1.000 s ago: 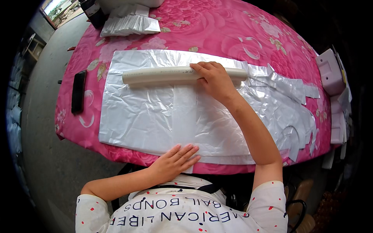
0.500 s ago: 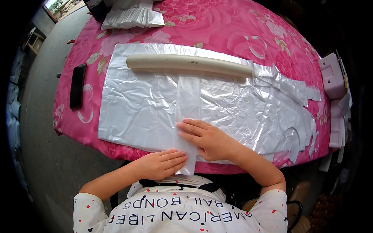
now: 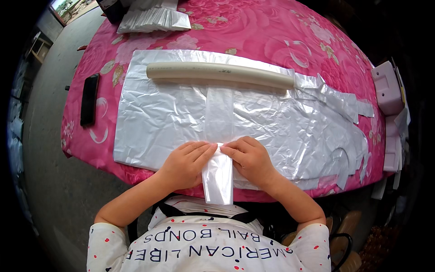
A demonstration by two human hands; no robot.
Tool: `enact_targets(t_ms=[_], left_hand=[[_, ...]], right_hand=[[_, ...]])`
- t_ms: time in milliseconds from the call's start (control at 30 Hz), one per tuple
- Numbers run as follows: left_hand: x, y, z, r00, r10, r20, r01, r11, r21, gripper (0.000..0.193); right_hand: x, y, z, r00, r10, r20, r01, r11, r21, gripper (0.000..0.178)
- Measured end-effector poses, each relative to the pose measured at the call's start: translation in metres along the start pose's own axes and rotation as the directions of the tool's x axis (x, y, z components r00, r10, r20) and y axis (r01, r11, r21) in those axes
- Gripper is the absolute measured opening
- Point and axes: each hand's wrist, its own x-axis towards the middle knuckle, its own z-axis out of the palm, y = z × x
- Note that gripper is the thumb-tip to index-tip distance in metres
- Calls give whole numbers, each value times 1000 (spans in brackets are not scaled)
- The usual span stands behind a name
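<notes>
A wide stack of flat translucent plastic bags (image 3: 163,113) lies on the pink flowered tablecloth (image 3: 253,41). A narrow folded plastic strip (image 3: 219,149) runs from under a long beige tube (image 3: 219,73) down over the table's near edge. My left hand (image 3: 185,164) and my right hand (image 3: 248,158) meet at the strip near the table's front edge, fingertips pinching its top fold from both sides. The tube rests across the far part of the bags.
A black phone (image 3: 89,99) lies on the cloth at the left. A pile of folded plastic bags (image 3: 154,19) sits at the far edge. A pale pink box (image 3: 388,87) stands at the right, with cut plastic handles (image 3: 344,102) beside it.
My right hand left the beige tube and came down to the near edge. Both hands now grip the narrow strip, whose end hangs over the table edge.
</notes>
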Motion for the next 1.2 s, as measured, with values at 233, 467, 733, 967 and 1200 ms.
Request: enact_targets(t_ms=[233, 467, 733, 967, 1200], left_hand=[[21, 0, -7, 862, -506, 26, 454, 750, -480, 47], [19, 6, 14, 972, -215, 95, 204, 972, 116, 71], [18, 10, 23, 943, -301, 140, 267, 939, 217, 75], [31, 3, 11, 977, -213, 15, 206, 959, 193, 66], [42, -12, 7, 997, -61, 48, 37, 915, 401, 48]], right_hand=[[35, 12, -9, 742, 599, 300, -670, 665, 330, 20], [56, 24, -19, 561, 651, 511, -827, 462, 320, 29], [40, -1, -15, 756, 627, 189, -648, 758, 76, 35], [38, 32, -11, 989, -116, 87, 134, 959, -249, 63], [47, 50, -17, 973, -116, 201, 141, 983, -116, 50]])
